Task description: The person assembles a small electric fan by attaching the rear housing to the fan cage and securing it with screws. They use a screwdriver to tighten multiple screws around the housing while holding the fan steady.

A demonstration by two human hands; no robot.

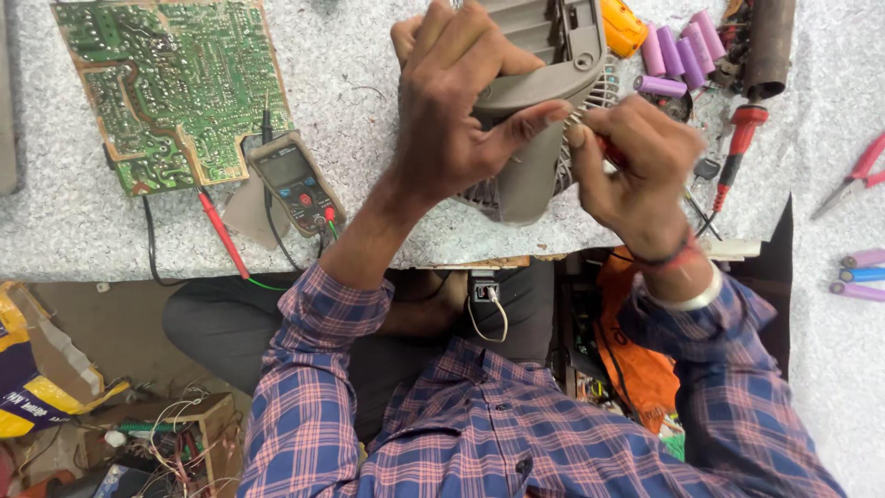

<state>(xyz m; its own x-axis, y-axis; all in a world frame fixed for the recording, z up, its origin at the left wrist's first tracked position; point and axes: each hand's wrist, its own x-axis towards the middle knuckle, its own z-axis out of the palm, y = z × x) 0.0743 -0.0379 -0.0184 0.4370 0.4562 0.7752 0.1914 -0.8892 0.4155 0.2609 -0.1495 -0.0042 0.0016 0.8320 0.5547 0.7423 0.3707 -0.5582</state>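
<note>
My left hand grips a grey plastic housing with a white fan grille at the top middle of the speckled workbench, thumb pressed on its lower right edge. My right hand is closed on a thin red-handled tool whose metal tip touches the housing beside my left thumb. Most of the tool is hidden inside my fist.
A green circuit board lies at far left, with a multimeter and its red probe beside it. Purple battery cells, a red screwdriver and a rusty tube sit at right. Red pliers and more cells lie far right.
</note>
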